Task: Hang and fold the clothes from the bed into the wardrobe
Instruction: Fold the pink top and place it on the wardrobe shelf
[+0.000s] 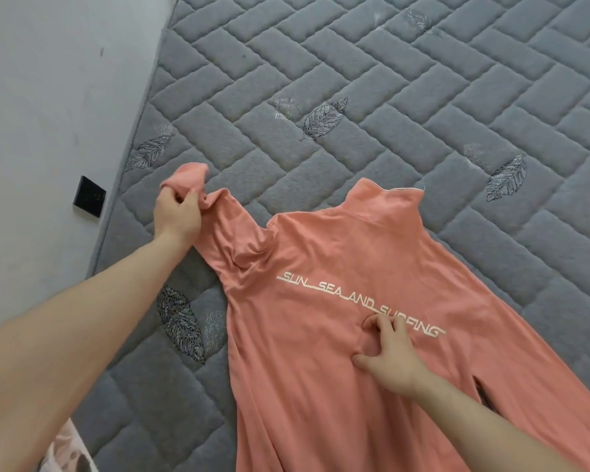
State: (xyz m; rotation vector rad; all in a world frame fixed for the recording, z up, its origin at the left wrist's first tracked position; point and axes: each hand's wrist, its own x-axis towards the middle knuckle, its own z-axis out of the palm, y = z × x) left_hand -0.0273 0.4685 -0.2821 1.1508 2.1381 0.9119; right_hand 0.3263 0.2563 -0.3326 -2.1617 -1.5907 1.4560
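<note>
Gripping pink top (338, 335) w/ 2 hands

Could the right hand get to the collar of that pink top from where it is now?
Probably yes: the right hand pinches the top mid-back, and only flat fabric lies between it and the collar.

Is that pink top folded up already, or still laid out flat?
Mostly spread: the pink top lies back-up, lettering showing; the left hand grips its bunched sleeve.

One salmon top (338, 335), two hands, one grey quilted mattress (355, 80), one black wall switch (89, 197).
</note>
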